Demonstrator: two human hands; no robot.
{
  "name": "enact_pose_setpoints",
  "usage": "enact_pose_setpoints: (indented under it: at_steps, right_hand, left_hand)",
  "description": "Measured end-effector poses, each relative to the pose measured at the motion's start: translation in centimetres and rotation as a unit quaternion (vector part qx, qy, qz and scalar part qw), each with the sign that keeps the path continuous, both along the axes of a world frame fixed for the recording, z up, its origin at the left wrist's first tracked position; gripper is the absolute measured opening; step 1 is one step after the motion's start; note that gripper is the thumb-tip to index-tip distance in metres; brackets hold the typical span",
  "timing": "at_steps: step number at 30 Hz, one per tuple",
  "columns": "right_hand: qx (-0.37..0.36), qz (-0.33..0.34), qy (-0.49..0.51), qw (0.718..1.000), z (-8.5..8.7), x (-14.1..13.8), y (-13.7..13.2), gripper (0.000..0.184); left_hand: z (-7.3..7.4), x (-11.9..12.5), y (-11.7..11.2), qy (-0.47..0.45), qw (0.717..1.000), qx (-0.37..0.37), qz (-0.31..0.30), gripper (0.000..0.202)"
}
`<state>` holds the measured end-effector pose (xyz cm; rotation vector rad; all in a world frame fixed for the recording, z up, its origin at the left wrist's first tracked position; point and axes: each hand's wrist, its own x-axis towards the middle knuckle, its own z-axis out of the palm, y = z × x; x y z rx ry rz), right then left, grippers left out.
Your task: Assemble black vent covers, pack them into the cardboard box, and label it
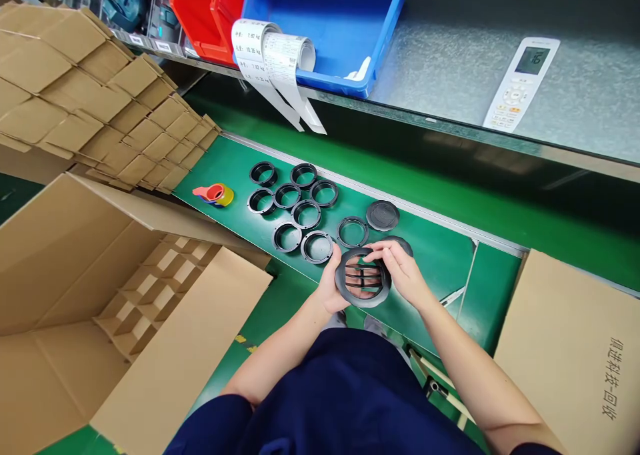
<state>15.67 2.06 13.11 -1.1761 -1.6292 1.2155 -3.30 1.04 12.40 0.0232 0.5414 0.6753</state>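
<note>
A round black air vent [363, 277] with crossing slats is held up over the near edge of the green bench. My left hand [331, 285] grips it from the left, with fingers showing behind the slats. On its upper right rim lie the bent fingers of my right hand [404, 269]. Just beyond sit a black ring [353, 245] and a dark round disc [383, 215]. Another dark disc [400, 245] is partly covered by my right hand. Several more black rings [306, 227] stand grouped to the left.
Red and yellow ring-shaped pieces [215, 194] lie at the bench's left. An open carton [185, 315] with cardboard dividers stands at left, below stacked dividers [100, 95]. Above, a shelf carries a blue bin [385, 55], label rolls [280, 58] and a remote control [523, 85].
</note>
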Motion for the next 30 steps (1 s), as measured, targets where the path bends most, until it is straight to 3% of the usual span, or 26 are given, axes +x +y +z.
enact_pose_setpoints:
  at_steps: [6, 16, 18, 21, 23, 27, 30]
  right_hand:
    - [-0.036, -0.026, 0.050, 0.998, -0.3, -0.1, 0.1, 0.038]
    - [-0.035, -0.036, 0.017, 0.999, -0.4, -0.7, 0.8, 0.040]
    - [0.022, -0.006, -0.024, 0.999, -0.7, -0.9, 0.4, 0.040]
    - [0.143, 0.128, -0.132, 0.972, -1.8, -1.1, -0.7, 0.041]
    - [0.165, 0.190, -0.186, 0.950, -2.7, -1.3, -1.3, 0.054]
    - [0.119, 0.194, -0.238, 0.944, -4.7, -2.6, -0.8, 0.103]
    - [0.095, 0.197, -0.256, 0.942, -6.8, -4.4, 1.6, 0.115]
  left_hand:
    - [0.2, 0.0, 0.6, -0.022, 1.000, -0.001, -0.006, 0.089]
    - [-0.9, -0.6, 2.0, -0.010, 1.000, -0.018, -0.016, 0.085]
    - [-1.3, -0.9, 2.4, -0.010, 0.999, -0.047, 0.013, 0.080]
    - [-2.0, -1.5, 2.7, 0.015, 0.994, -0.086, 0.060, 0.071]
    - [-2.7, -1.9, 2.7, 0.049, 0.992, -0.108, 0.043, 0.067]
    - [-4.1, -2.0, 2.6, 0.098, 0.988, -0.122, -0.020, 0.068]
    - [-5.1, -2.6, 3.2, 0.112, 0.987, -0.114, -0.001, 0.076]
